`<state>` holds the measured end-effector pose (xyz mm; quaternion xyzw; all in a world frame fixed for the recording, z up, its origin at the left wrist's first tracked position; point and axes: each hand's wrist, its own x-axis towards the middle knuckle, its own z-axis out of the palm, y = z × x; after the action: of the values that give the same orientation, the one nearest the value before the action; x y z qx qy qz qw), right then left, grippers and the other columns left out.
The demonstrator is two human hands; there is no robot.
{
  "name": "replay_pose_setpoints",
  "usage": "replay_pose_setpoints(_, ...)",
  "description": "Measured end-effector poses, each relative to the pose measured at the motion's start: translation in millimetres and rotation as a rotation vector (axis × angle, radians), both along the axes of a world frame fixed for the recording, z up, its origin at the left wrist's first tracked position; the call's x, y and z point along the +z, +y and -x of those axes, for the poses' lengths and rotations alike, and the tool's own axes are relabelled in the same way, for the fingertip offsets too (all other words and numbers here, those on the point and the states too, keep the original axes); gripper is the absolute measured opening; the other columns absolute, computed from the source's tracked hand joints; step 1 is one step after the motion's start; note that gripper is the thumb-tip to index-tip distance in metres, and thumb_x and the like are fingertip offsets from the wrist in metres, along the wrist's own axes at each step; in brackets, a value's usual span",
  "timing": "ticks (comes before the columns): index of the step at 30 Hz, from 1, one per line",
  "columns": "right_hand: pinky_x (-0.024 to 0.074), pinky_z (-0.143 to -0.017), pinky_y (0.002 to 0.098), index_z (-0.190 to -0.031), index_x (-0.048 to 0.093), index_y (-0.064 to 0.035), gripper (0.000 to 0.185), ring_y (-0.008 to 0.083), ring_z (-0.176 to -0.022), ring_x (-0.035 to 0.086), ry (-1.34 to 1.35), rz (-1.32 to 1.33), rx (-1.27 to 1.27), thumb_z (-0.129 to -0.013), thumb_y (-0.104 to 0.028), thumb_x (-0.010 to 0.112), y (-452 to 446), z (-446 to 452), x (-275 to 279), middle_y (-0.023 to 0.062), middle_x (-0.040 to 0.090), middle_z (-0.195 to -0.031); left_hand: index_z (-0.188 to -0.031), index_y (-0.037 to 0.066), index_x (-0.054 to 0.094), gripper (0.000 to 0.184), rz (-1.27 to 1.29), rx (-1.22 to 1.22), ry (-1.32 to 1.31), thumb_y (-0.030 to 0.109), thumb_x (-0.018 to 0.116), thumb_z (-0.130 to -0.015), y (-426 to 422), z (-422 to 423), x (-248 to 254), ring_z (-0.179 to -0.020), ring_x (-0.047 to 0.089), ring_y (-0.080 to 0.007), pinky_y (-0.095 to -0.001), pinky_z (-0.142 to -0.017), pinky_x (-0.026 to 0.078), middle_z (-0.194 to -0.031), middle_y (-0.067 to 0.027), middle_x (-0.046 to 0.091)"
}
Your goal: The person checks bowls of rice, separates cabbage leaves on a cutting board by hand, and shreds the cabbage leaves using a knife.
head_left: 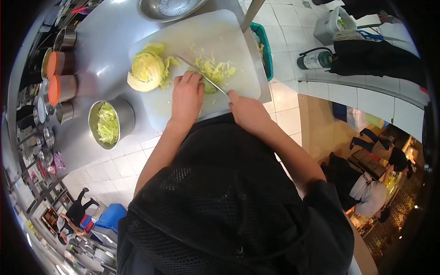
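A white cutting board [160,39] lies on the steel table. My right hand [249,111] is closed on the handle of a knife [204,75], whose blade slants up and left across the board. Beside the blade, my left hand [187,94] presses on the board with its fingers together; what lies under them is hidden. Shredded cabbage [215,69] is spread on the far side of the blade. Half a cabbage [145,71] sits at the board's left edge, cut face showing. A metal pot [127,120] with cabbage shreds stands left of the board.
A metal bowl [172,8] is at the top of the steel table [101,50]. Orange-lidded containers [55,90] line the left. A green bin [264,50] and a fire extinguisher [316,59] stand to the right. Other people are in the background at lower left and right.
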<state>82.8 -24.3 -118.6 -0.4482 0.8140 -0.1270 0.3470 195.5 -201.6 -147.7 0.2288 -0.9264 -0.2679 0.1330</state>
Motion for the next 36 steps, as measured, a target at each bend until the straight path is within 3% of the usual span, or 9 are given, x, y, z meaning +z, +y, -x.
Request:
replay_pose_setpoints(2, 0.0507, -0.071, 0.0563, -0.123, 0.048, -0.0035, 0.029, 0.045, -0.079, 0.067, 0.035, 0.017, 0.029, -0.101, -0.022, 0.052, -9, 8, 1, 0.0233, 0.068, -0.082, -0.102, 0.0, 0.064, 0.022, 0.003, 0.0, 0.02, 0.0, 0.069, -0.081, -3, 2, 2, -0.096, 0.056, -0.0393, -0.0464, -0.086, 0.048, -0.106, -0.0143, 0.062)
replay_pose_setpoints(5, 0.0505, -0.071, 0.0566, -0.117, 0.047, -0.003, 0.026, 0.0448, -0.079, 0.067, 0.048, 0.08, 0.06, -0.101, -0.022, 0.052, 5, 11, 59, 0.0242, 0.068, -0.082, -0.101, 0.0, 0.065, 0.021, -0.018, 0.001, -0.001, -0.001, 0.069, -0.08, -3, 2, 3, -0.096, 0.056, -0.0393, -0.0462, -0.086, 0.048, -0.106, -0.0142, 0.062)
replay_pose_setpoints(7, 0.0498, -0.072, 0.0572, -0.117, 0.047, -0.0025, 0.026, 0.0456, -0.08, 0.066, -0.064, -0.026, 0.03, -0.101, -0.022, 0.053, 19, 4, 85, 0.0254, 0.068, -0.083, -0.1, 0.0, 0.065, 0.021, -0.004, 0.015, 0.023, -0.001, 0.07, -0.08, -1, 1, 2, -0.095, 0.056, -0.0395, -0.0462, -0.085, 0.048, -0.106, -0.0138, 0.062)
replay_pose_setpoints(12, 0.0506, -0.072, 0.0571, -0.115, 0.049, -0.0028, 0.025, 0.0462, -0.081, 0.066, -0.077, 0.029, -0.058, -0.1, -0.022, 0.052, 2, -6, -12, 0.0245, 0.068, -0.085, -0.101, 0.001, 0.066, 0.02, -0.014, 0.016, 0.03, -0.001, 0.069, -0.081, -1, -3, -2, -0.095, 0.057, -0.0388, -0.0458, -0.084, 0.048, -0.106, -0.0142, 0.063)
replay_pose_setpoints(16, 0.0499, -0.074, 0.0586, -0.115, 0.05, -0.0029, 0.025, 0.0468, -0.081, 0.066, -0.039, 0.124, -0.098, -0.1, -0.023, 0.053, -5, 3, -27, 0.0251, 0.069, -0.086, -0.101, 0.001, 0.067, 0.019, -0.09, 0.012, 0.091, -0.002, 0.067, -0.083, -10, -8, -8, -0.096, 0.057, -0.0376, -0.0448, -0.085, 0.048, -0.104, -0.0142, 0.063)
replay_pose_setpoints(23, 0.0501, -0.069, 0.055, -0.117, 0.049, -0.0004, 0.028, 0.046, -0.077, 0.065, 0.016, 0.167, -0.025, -0.1, -0.021, 0.056, 4, 9, 49, 0.0257, 0.067, -0.084, -0.101, 0.001, 0.069, 0.019, -0.047, -0.032, 0.113, -0.005, 0.064, -0.084, -7, -10, -3, -0.096, 0.057, -0.0369, -0.0445, -0.085, 0.049, -0.105, -0.0128, 0.064)
replay_pose_setpoints(29, 0.0537, -0.06, 0.0488, -0.111, 0.049, -0.0013, 0.023, 0.0385, -0.068, 0.068, 0.077, 0.015, 0.106, -0.099, -0.02, 0.055, 37, -6, 101, 0.0192, 0.063, -0.076, -0.102, 0.0, 0.069, 0.019, -0.042, -0.011, 0.063, -0.005, 0.065, -0.084, -7, -5, -2, -0.096, 0.056, -0.0366, -0.0436, -0.085, 0.049, -0.106, -0.0132, 0.064)
replay_pose_setpoints(32, 0.0534, -0.063, 0.0505, -0.112, 0.049, -0.0009, 0.022, 0.0394, -0.07, 0.067, 0.048, -0.016, 0.091, -0.099, -0.019, 0.054, 37, -7, 100, 0.0209, 0.064, -0.078, -0.101, 0.0, 0.069, 0.019, -0.045, 0.001, 0.07, -0.005, 0.065, -0.084, -5, -5, -3, -0.095, 0.056, -0.0367, -0.0438, -0.085, 0.049, -0.105, -0.0134, 0.064)
replay_pose_setpoints(36, 0.0529, -0.066, 0.052, -0.112, 0.049, -0.0004, 0.021, 0.0408, -0.071, 0.067, -0.015, 0.03, 0.003, -0.099, -0.017, 0.053, 9, -1, 1, 0.0227, 0.066, -0.081, -0.101, 0.0, 0.069, 0.018, -0.036, -0.024, 0.054, -0.005, 0.065, -0.084, -5, -8, -2, -0.094, 0.057, -0.0368, -0.0442, -0.085, 0.049, -0.105, -0.0133, 0.064)
